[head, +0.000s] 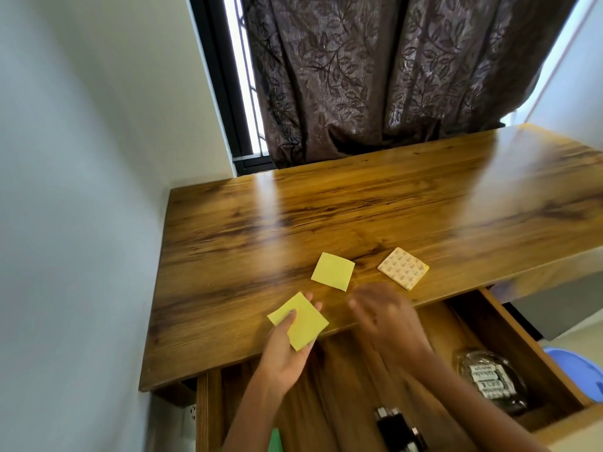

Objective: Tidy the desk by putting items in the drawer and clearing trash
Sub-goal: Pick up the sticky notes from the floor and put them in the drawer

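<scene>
The left hand holds a yellow square pad over the near edge of the wooden tabletop, thumb on top and fingers curled beneath, so this grip is closed on the pad. The right hand is just beside it, above the tabletop's front edge; it is blurred, but its fingers look loosely spread and it seems to hold nothing, an open grip. A second yellow pad lies flat on the tabletop just beyond the two hands, and a beige patterned square lies near it to the right, the two apart. Below the hands the drawer is pulled out. Inside it, towards the right, lies a clear packet with printed labels, and a dark object with metal ends sits at the near edge. A brown leaf-patterned curtain hangs behind the tabletop, and a blue plastic object shows at the far right, outside the drawer
</scene>
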Action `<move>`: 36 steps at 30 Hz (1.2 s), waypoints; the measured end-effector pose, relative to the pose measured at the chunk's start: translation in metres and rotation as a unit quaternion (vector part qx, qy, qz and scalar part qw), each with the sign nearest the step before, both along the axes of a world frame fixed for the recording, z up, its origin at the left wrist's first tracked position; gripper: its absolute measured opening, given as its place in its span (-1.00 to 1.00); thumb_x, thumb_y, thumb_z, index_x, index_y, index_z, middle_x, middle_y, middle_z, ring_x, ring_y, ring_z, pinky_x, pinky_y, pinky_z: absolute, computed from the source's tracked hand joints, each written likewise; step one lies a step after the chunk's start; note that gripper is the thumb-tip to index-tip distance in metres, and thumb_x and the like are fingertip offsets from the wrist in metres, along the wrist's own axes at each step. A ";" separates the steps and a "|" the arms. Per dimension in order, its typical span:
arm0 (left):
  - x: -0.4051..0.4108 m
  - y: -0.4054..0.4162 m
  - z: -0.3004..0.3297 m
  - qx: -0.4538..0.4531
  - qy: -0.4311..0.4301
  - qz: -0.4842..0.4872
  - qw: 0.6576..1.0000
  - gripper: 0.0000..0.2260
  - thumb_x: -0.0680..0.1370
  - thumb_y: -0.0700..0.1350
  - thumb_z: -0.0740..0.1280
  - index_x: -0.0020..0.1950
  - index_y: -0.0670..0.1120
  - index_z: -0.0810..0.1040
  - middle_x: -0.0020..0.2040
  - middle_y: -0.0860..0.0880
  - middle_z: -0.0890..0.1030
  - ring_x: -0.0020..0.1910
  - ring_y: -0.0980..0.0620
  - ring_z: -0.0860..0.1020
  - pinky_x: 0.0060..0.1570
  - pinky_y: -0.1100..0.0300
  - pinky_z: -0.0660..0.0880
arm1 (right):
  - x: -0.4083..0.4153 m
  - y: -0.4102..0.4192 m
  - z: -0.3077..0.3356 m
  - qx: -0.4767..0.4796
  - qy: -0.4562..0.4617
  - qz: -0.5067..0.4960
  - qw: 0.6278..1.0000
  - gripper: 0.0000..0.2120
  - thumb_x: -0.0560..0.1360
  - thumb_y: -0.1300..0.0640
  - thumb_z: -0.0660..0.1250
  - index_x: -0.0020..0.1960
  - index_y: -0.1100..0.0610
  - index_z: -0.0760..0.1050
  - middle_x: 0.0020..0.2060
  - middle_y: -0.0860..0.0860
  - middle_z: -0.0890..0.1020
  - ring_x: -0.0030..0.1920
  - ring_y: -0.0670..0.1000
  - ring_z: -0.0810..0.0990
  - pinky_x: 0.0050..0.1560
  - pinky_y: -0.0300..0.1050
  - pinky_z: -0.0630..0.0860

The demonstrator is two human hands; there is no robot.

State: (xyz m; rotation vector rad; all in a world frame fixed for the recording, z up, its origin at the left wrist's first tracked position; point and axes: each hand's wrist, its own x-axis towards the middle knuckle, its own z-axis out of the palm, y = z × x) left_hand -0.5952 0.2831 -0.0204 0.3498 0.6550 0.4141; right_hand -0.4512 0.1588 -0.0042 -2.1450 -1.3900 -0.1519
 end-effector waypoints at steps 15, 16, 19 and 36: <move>0.008 0.014 -0.017 -0.005 -0.013 0.020 1.000 -0.56 0.56 0.05 0.23 0.39 -0.12 0.38 0.25 -0.20 0.56 0.26 -0.19 0.52 0.34 -0.09 0.34 | 0.101 -0.003 -0.009 -0.261 0.029 -0.172 0.949 -0.63 0.59 0.09 0.15 0.36 0.16 0.25 0.23 0.19 0.48 0.18 0.19 0.51 0.01 0.00 0.55; 0.008 0.014 -0.017 -0.005 -0.012 0.020 1.000 -0.56 0.56 0.04 0.23 0.39 -0.12 0.38 0.25 -0.20 0.57 0.25 -0.19 0.52 0.34 -0.10 0.34 | 0.104 -0.003 -0.006 -0.247 0.041 -0.174 0.952 -0.66 0.60 0.09 0.12 0.34 0.18 0.24 0.15 0.21 0.54 0.09 0.21 0.57 -0.06 0.04 0.57; 0.008 0.014 -0.018 0.000 -0.008 0.023 1.000 -0.57 0.57 0.03 0.22 0.39 -0.11 0.37 0.24 -0.20 0.57 0.25 -0.19 0.53 0.32 -0.09 0.37 | 0.115 -0.008 -0.003 -0.197 0.055 -0.171 0.964 -0.69 0.61 0.16 0.06 0.32 0.21 0.21 0.01 0.22 0.59 -0.12 0.22 0.61 -0.23 0.02 0.53; 0.007 0.011 -0.022 0.024 -0.003 0.013 1.000 -0.52 0.59 0.14 0.13 0.37 -0.14 0.41 0.23 -0.20 0.58 0.23 -0.16 0.55 0.29 -0.04 0.39 | 0.035 0.015 0.041 0.113 0.460 -0.117 0.873 -0.83 0.46 0.16 0.39 0.04 0.16 0.59 -0.15 0.03 0.68 -0.14 -0.01 0.66 -0.18 -0.05 0.62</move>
